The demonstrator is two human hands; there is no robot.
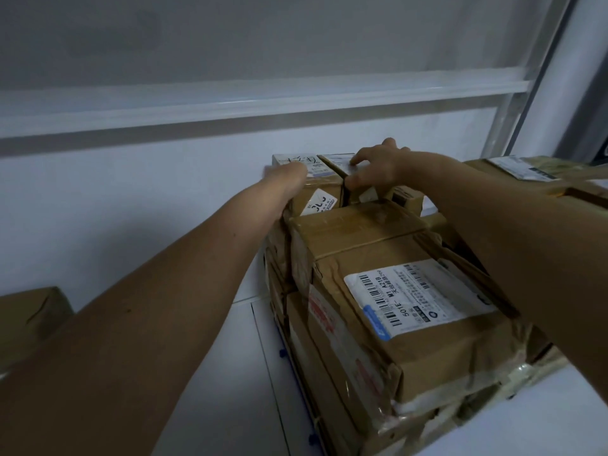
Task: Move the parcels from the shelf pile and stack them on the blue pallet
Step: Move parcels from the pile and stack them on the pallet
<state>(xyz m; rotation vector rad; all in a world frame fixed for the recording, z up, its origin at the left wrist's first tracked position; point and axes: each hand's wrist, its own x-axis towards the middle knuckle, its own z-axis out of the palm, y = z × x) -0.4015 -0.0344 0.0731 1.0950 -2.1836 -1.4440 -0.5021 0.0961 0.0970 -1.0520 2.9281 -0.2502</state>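
Parcels sit stacked in taped brown cartons on the blue pallet [297, 383], whose edge barely shows at floor level. At the far top of the stack, the left hand [286, 179] lies against the left small labelled carton [301, 171], its fingers hidden, so I cannot tell its grip. The right hand [371, 167] pinches the right small carton [339, 161], fingers on top, thumb at the front. Best to square both cartons flush, closing the gap between them, before letting go.

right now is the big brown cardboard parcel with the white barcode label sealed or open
Sealed. The big brown cardboard parcel has clear tape across its closed flaps and edges, and its white barcode label lies flat on top.
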